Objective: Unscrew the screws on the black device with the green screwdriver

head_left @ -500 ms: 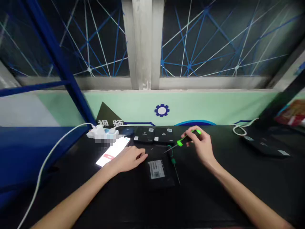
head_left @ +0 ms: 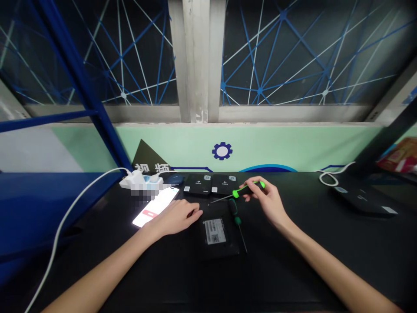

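Note:
My right hand [head_left: 265,198] holds a screwdriver [head_left: 249,188] with a black and bright green handle. Its thin shaft slants down to the left. The tip is beside a tiny light speck, perhaps a screw, on the black table. My left hand [head_left: 179,216] lies on the table with its fingers loosely bent and the thumb apart, close to the upper left corner of a black box [head_left: 228,245]. A printed label [head_left: 215,231] faces up on that box. Along the box's right side lies a second screwdriver [head_left: 237,221] with a dark green handle.
Two black boxes [head_left: 224,185] stand side by side behind. A lit phone [head_left: 156,206] lies by my left wrist, near a white power strip [head_left: 140,180] with a white cable [head_left: 61,221]. Another black device [head_left: 363,201] and a white cord [head_left: 329,177] are at the right.
My right hand has moved left with the screwdriver, bringing its tip down to the left, by the tiny speck. My left hand stays in place.

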A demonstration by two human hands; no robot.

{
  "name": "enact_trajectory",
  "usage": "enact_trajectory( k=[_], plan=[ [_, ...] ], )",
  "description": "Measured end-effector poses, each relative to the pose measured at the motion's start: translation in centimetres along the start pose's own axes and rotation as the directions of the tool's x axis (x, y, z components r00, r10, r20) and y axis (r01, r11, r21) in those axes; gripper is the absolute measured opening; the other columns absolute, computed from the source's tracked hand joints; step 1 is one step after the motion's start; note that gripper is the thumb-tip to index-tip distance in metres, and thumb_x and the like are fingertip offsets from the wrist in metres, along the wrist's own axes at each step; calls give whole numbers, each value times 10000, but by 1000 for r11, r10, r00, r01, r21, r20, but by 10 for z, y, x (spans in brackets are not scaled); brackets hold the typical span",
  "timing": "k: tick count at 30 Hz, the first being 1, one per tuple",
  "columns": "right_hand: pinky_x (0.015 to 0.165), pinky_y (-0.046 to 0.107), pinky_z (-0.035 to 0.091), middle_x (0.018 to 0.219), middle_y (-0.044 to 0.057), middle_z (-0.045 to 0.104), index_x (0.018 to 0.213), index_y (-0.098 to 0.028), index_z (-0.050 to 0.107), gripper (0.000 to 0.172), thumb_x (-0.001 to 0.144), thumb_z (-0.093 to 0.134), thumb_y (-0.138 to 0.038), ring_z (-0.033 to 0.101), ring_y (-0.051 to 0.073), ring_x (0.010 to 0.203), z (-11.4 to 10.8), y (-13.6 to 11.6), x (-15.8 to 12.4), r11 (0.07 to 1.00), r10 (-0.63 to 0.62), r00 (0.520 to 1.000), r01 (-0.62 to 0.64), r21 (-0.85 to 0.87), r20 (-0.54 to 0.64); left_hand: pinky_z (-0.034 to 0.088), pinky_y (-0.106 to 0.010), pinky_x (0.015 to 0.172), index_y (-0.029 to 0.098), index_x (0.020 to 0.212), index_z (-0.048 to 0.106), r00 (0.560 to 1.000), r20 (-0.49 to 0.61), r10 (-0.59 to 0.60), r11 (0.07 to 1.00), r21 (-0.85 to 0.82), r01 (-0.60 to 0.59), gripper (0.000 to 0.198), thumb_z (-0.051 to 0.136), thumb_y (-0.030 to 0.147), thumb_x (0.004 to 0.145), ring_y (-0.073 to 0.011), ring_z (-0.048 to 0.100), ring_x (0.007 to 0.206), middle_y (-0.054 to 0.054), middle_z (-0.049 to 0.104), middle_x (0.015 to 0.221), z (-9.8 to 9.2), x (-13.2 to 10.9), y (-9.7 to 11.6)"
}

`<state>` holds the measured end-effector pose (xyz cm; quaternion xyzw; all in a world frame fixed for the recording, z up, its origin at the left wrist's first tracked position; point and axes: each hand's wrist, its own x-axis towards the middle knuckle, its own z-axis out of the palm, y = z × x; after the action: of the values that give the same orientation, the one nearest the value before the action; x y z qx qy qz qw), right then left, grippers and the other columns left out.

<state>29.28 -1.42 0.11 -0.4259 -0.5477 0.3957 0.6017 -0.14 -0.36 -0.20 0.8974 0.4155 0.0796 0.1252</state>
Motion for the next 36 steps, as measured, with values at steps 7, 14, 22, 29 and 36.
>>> enact_trajectory(
  k=[7, 14, 22, 29, 36],
  plan=[
    [485, 200, 504, 774, 46, 728, 776, -176, 637, 213, 807, 770, -340, 612, 117, 545, -9, -9, 5, 964, 106, 992, -85, 250, -70, 246, -269, 512, 223, 727, 471, 999, 0, -46, 999, 27, 46, 513, 507, 696, 923, -169, 502, 516, 34, 544, 588, -1, 0, 4],
    [368, 175, 400, 671, 35, 688, 722, -164, 628, 219, 796, 758, -324, 530, 92, 446, -10, -12, 7, 945, 168, 982, -136, 297, -85, 248, -266, 504, 226, 724, 475, 995, -35, -90, 995, 36, 91, 440, 510, 600, 952, -167, 509, 526, 33, 553, 589, 1, 2, 3],
    [357, 167, 353, 658, 39, 696, 722, -162, 610, 233, 824, 745, -322, 483, 67, 396, -5, -9, 4, 942, 200, 980, -195, 272, 12, 251, -267, 503, 225, 692, 438, 990, -64, -126, 991, 40, 128, 440, 492, 571, 958, -174, 504, 518, 26, 548, 577, 3, 2, 2],
    [361, 162, 357, 660, 38, 692, 725, -160, 604, 245, 820, 749, -334, 480, 66, 410, 0, -10, 0, 943, 210, 976, -217, 253, 54, 258, -275, 497, 223, 691, 442, 991, -46, -128, 991, 26, 130, 445, 474, 576, 961, -171, 512, 518, 22, 557, 580, 1, 2, 3],
    [369, 170, 361, 649, 31, 679, 719, -167, 615, 261, 811, 758, -366, 475, 78, 438, 5, -11, -5, 945, 218, 972, -231, 231, 84, 259, -283, 495, 222, 687, 446, 991, -58, -120, 992, 23, 122, 443, 476, 569, 960, -176, 529, 522, 18, 554, 578, 1, 1, 4]
  ],
)
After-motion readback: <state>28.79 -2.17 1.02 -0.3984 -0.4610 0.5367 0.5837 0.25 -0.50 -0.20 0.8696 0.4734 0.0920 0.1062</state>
